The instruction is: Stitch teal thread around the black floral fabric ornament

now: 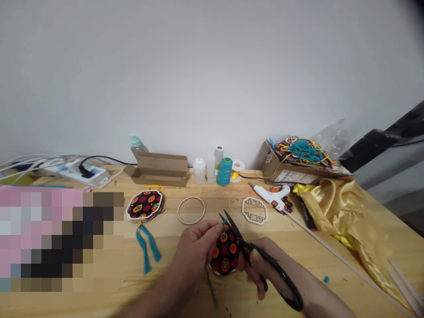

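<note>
My right hand (265, 265) holds a pair of black-handled scissors (243, 243), its fingers in the loops. The blades stand a little apart, tips pointing up and left. Close to them, my left hand (198, 243) pinches a teal thread tassel (225, 222), its top showing between thumb and finger near the blades. More teal strands (211, 287) hang below that hand. Under the scissors lies a black fabric piece (225, 251) with red and orange flower patterns, partly covered by both hands. Whether the blades touch the thread I cannot tell.
A finished patterned ornament (145, 205) with teal tassels lies left, near a wooden ring (191, 210). A lattice frame (255, 210) and glue gun (273, 195) lie right. Behind stand a teal thread cone (225, 171) and cardboard box (162, 172); gold cloth (344, 212) drapes far right.
</note>
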The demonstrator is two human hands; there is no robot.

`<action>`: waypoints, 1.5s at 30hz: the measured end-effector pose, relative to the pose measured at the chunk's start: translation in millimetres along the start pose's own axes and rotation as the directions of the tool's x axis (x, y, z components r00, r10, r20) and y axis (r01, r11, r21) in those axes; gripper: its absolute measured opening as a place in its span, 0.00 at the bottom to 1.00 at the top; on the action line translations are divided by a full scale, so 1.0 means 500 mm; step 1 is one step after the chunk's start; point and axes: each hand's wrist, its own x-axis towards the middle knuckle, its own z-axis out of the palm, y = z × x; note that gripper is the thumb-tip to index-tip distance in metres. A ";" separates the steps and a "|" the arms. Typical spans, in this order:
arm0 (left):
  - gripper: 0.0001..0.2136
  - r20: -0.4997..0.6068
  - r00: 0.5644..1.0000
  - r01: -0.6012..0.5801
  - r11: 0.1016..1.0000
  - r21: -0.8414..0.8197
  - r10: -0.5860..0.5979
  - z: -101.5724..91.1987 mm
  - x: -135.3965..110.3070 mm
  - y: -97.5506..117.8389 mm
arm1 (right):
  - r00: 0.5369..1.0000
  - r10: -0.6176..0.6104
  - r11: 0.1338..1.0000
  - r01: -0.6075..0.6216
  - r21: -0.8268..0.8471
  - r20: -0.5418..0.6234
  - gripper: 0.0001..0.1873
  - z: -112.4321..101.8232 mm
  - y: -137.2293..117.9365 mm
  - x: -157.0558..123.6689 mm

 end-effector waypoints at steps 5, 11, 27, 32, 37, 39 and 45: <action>0.12 -0.012 1.000 0.001 1.000 -0.013 -0.001 0.002 -0.001 0.004 | 0.996 -0.054 0.995 0.047 0.092 0.070 0.31 -0.009 0.028 0.009; 0.12 -0.016 1.000 0.000 1.000 -0.015 0.000 0.003 0.001 0.003 | 0.997 -0.038 0.995 0.032 0.095 0.065 0.27 -0.009 0.029 0.008; 0.13 -0.006 1.000 0.008 0.999 -0.034 -0.009 0.002 0.001 -0.002 | 0.999 0.045 0.988 -0.048 0.148 0.025 0.27 -0.011 0.059 0.014; 0.13 -0.046 0.999 -0.004 0.998 -0.059 0.001 0.001 0.004 -0.002 | 0.992 0.126 0.992 -0.125 0.029 -0.029 0.20 -0.017 0.056 0.012; 0.13 -0.101 0.995 -0.043 0.990 -0.137 0.029 -0.004 0.010 -0.009 | 0.985 0.079 0.915 -0.133 -0.381 -0.154 0.14 -0.042 0.039 -0.024; 0.13 -0.103 0.994 -0.050 0.984 -0.169 0.032 -0.006 0.013 -0.013 | 0.970 0.063 0.795 -0.190 -0.576 -0.233 0.12 -0.053 0.037 -0.043; 0.12 -0.108 0.994 -0.032 0.970 -0.242 0.005 -0.007 0.016 -0.014 | 0.911 0.089 0.508 -0.389 -0.768 -0.403 0.03 -0.104 0.056 -0.098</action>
